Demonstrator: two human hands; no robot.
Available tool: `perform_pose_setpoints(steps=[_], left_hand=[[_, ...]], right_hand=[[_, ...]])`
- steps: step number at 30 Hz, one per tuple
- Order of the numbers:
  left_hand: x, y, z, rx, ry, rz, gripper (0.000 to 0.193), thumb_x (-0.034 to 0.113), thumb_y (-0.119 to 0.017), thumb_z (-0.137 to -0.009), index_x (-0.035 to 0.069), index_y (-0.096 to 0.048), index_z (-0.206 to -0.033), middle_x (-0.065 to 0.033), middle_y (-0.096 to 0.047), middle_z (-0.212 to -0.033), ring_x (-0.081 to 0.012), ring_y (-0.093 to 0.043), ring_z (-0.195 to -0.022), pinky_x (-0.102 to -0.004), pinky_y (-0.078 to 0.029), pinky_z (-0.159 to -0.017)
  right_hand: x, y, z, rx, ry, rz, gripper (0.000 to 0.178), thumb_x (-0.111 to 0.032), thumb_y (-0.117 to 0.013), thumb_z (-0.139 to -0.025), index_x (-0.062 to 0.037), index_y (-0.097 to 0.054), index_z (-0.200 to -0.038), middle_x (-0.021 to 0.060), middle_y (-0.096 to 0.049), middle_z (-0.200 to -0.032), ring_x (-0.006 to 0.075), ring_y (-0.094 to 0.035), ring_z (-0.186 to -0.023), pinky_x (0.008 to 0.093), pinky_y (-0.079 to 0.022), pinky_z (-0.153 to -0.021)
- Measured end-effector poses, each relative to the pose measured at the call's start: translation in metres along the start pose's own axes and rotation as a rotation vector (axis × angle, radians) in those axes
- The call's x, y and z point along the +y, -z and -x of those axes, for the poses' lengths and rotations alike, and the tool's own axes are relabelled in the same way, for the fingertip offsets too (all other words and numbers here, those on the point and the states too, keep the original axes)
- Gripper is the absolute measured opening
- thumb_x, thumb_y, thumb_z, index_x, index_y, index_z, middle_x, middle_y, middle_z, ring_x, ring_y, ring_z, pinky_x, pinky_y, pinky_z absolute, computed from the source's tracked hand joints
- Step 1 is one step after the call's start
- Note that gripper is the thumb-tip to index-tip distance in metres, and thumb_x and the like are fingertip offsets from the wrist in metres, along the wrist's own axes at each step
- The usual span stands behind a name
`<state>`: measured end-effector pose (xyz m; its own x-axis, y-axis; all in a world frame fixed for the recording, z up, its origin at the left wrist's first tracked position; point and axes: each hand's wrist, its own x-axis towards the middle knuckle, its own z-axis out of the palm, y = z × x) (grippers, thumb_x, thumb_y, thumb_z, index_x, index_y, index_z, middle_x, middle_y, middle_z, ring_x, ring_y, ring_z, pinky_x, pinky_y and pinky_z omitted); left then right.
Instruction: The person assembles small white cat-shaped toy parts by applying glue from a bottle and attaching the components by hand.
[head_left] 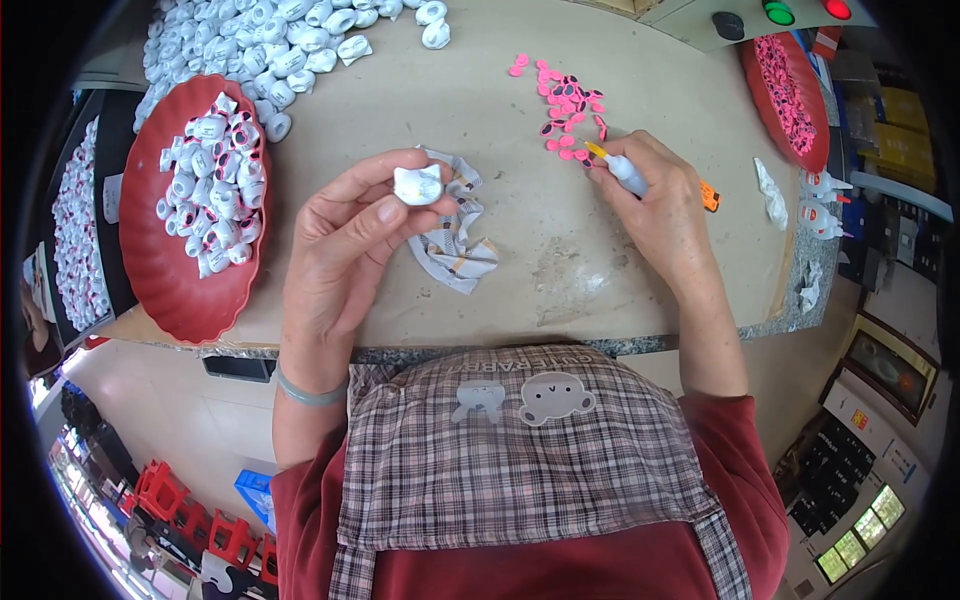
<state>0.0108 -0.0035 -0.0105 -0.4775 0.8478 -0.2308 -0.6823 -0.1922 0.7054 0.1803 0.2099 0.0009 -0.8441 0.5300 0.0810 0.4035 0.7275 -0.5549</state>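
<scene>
Lettering [570,361] runs above two cartoon animal heads [556,398] on the plaid apron [520,460] at the near side; over the brown table [420,100], the thumb and fingers of the left hand [340,228] pinch a smooth, rounded white piece [418,185] with pointed corners. The fingers of the right hand [662,195] curl round a white bottle [626,175], its slim yellow tip [595,149] close to pink pieces [567,92] scattered farther off; whether they touch cannot be told. A crumpled checked cloth [455,247] lies between the hands, and, at left, a scalloped red dish [185,300] holds similar pieces [208,160], many pink-and-dark patched.
</scene>
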Motion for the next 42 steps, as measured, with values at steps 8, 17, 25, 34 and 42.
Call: perform_pose_setpoints(steps=[8,17,25,34,42], left_hand=[[-0.013,-0.013,-0.002,-0.077,0.024,-0.164,0.035,0.006,-0.063,-0.083,-0.005,-0.055,-0.115,-0.0186,-0.062,-0.107,-0.0258,-0.064,-0.094,-0.0321,-0.052,-0.085],[-0.016,-0.021,0.002,-0.086,0.007,-0.279,0.029,-0.003,-0.060,-0.083,-0.002,-0.060,-0.113,-0.0100,-0.064,-0.106,-0.0140,-0.061,-0.093,-0.0262,-0.051,-0.082],[-0.018,-0.023,0.003,-0.105,-0.091,-0.457,0.029,-0.003,-0.059,-0.084,-0.001,-0.062,-0.113,-0.0072,-0.060,-0.108,-0.0102,-0.058,-0.094,-0.0211,-0.049,-0.078],[-0.020,-0.025,0.003,-0.086,-0.211,-0.636,0.028,-0.003,-0.061,-0.082,0.003,-0.065,-0.109,-0.0067,-0.062,-0.104,-0.0114,-0.059,-0.089,-0.0217,-0.049,-0.075],[-0.024,-0.029,0.001,-0.066,-0.310,-0.736,0.026,-0.006,-0.063,-0.079,0.000,-0.065,-0.104,-0.0121,-0.065,-0.105,-0.0182,-0.062,-0.097,-0.0275,-0.052,-0.081]], right_hand=[[-0.020,0.010,0.005,-0.119,-0.126,-0.660,0.009,-0.003,-0.069,-0.078,0.0010,-0.062,-0.082,0.0012,-0.063,-0.074,0.0052,-0.054,-0.061,0.0223,-0.045,-0.053],[-0.047,-0.001,0.001,-0.322,-0.026,-0.956,0.011,-0.001,-0.071,-0.076,-0.0026,-0.062,-0.083,0.0010,-0.062,-0.074,0.0063,-0.054,-0.058,0.0205,-0.044,-0.051],[-0.051,-0.008,-0.001,-0.338,-0.082,-0.883,0.020,-0.002,-0.072,-0.074,-0.0044,-0.054,-0.083,0.0009,-0.060,-0.072,0.0052,-0.053,-0.057,0.0199,-0.043,-0.049],[-0.055,-0.013,0.004,-0.297,-0.179,-0.840,0.020,-0.004,-0.071,-0.076,-0.0047,-0.053,-0.084,-0.0008,-0.058,-0.071,0.0057,-0.052,-0.054,0.0217,-0.042,-0.048],[-0.057,-0.027,0.011,-0.203,-0.186,-0.746,0.024,-0.005,-0.072,-0.075,-0.0045,-0.051,-0.086,0.0039,-0.062,-0.073,0.0122,-0.062,-0.061,0.0245,-0.047,-0.052]])
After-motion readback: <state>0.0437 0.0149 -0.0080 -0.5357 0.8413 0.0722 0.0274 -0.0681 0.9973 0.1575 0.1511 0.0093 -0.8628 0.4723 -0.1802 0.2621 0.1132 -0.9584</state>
